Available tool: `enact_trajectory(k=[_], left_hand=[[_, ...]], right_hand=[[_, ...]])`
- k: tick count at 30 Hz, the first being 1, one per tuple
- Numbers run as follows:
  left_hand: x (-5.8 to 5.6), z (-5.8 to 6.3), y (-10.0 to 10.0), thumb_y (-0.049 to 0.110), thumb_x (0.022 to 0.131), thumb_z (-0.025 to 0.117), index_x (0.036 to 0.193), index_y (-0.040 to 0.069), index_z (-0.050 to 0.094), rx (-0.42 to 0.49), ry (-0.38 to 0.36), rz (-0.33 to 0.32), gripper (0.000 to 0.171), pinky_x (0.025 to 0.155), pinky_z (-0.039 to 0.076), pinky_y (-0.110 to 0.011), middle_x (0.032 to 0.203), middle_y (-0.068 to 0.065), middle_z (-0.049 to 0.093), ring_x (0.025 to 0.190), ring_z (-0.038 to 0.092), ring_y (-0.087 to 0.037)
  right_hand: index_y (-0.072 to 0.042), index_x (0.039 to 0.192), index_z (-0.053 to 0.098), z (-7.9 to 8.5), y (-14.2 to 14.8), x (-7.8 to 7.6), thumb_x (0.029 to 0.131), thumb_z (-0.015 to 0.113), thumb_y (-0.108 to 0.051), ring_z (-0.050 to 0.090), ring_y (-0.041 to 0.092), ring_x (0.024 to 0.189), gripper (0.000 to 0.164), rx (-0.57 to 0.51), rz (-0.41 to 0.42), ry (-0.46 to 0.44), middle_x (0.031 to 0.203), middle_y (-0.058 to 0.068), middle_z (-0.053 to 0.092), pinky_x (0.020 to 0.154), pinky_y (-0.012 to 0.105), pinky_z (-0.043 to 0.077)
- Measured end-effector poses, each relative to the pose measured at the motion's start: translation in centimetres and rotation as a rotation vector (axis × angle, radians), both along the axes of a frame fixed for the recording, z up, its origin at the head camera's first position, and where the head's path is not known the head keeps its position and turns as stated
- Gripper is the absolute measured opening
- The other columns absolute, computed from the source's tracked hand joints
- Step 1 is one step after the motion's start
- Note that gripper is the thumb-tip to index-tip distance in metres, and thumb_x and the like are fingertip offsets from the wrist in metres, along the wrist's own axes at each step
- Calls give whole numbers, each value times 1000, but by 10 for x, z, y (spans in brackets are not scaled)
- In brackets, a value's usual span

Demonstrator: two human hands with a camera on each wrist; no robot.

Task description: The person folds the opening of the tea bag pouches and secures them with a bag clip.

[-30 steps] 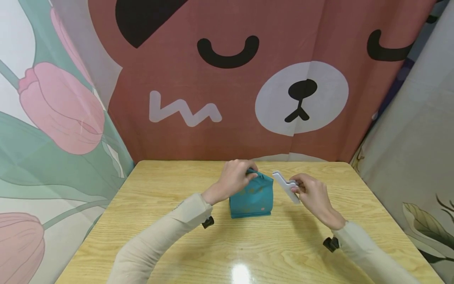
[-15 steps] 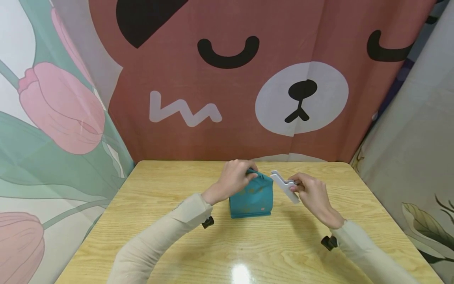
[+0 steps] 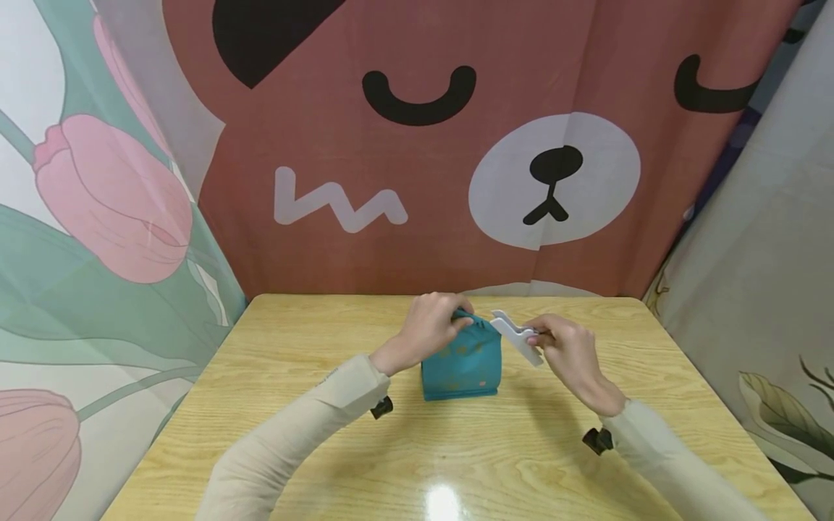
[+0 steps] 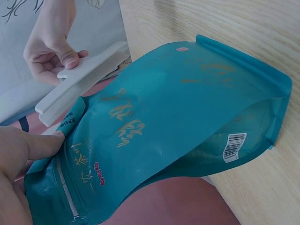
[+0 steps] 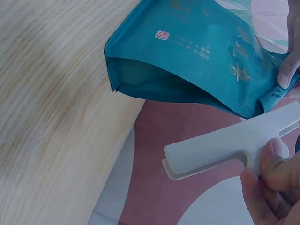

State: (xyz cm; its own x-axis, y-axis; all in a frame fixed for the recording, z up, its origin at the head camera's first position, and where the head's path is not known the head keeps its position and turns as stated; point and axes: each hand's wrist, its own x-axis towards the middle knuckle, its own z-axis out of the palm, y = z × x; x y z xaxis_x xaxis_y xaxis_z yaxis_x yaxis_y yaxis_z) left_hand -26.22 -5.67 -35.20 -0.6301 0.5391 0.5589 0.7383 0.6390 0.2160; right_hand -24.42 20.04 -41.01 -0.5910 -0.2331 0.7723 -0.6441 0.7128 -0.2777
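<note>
A teal pouch [image 3: 464,367] with gold lettering stands upright on the table, its top folded over. My left hand [image 3: 431,327] pinches that fold, thumb in front, as the left wrist view shows beside the pouch's zip strip [image 4: 65,183]. In my right hand [image 3: 572,354] is a white bag-sealing clip [image 5: 211,146], pinched by its middle grip between thumb and fingers. The clip is tilted, and its upper end overlaps the pouch's right top corner in the head view. In the left wrist view the clip [image 4: 75,89] lies right at the folded edge, its arms slightly apart.
The pouch rests on a light wooden table [image 3: 313,333]. Behind it hangs a red-brown curtain [image 3: 417,253] printed with a bear face. Patterned curtains [image 3: 117,311] flank the table. Each wrist carries a small black camera [image 3: 382,407].
My right hand has moved left and slightly up, bringing the clip from beside the pouch to its top right corner. The left hand and the pouch stay in place.
</note>
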Motion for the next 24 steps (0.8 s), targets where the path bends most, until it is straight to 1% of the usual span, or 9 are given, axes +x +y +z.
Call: enact_trajectory(k=[8, 19, 24], left_hand=[[-2, -1, 1, 20, 87, 79, 95, 13, 77, -13, 6, 11, 11, 66, 52, -25, 91, 4, 74, 79, 68, -9], [-1, 1, 2, 20, 87, 79, 96, 11, 78, -6, -7, 8, 13, 66, 51, -26, 92, 3, 74, 81, 69, -11], [-1, 0, 1, 20, 87, 78, 96, 12, 77, -11, -7, 21, 11, 67, 52, -26, 91, 3, 74, 80, 68, -10]], right_hand=[[-3, 85, 74, 2, -6, -5, 76, 81, 7, 61, 14, 54, 15, -23, -7, 11, 77, 9, 72, 45, 28, 41], [-3, 86, 75, 3, -13, -10, 77, 81, 6, 65, 17, 57, 14, -47, 19, -16, 77, 9, 72, 47, 31, 47], [-4, 87, 75, 3, -16, -13, 78, 80, 6, 66, 17, 59, 14, -50, 37, -23, 79, 8, 72, 49, 32, 48]])
